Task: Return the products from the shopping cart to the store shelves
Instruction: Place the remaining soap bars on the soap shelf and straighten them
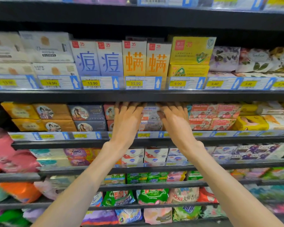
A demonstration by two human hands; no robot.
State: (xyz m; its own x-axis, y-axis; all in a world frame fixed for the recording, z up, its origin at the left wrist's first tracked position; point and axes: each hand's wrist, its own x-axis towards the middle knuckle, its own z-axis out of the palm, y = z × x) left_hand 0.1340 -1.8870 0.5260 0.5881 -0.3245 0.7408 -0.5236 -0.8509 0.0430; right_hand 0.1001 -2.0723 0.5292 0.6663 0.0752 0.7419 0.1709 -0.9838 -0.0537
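Both arms reach to the second shelf (138,141) from the top of those in view, near the middle of its front edge.

Left hand (127,119): fingers spread fairly wide, flat against the left side of a stack of goat soap boxes (149,118). Right hand (175,119): same pose, mirrored, on the right side of the stack. Fingertips of both go under the lip of the shelf above and are partly hidden; I cannot tell whether either hand actually grips or only presses.

Position of the stack: on the shelf behind the price rail (143,135), between pink boxes (109,112) on the left and red goat soap boxes (210,117) on the right. At least two boxes, one on top of the other.

Handling, judged: small cardboard cartons over a solid bar, so stiff, fairly light, not fragile. Printed card is smooth; a loose stack could shear and slide apart. Best hold is on the two opposite side faces, squeezing evenly, or pushing on the front face to seat it back.

Cart not in view. Step in hand looks like seating the soap in its row.
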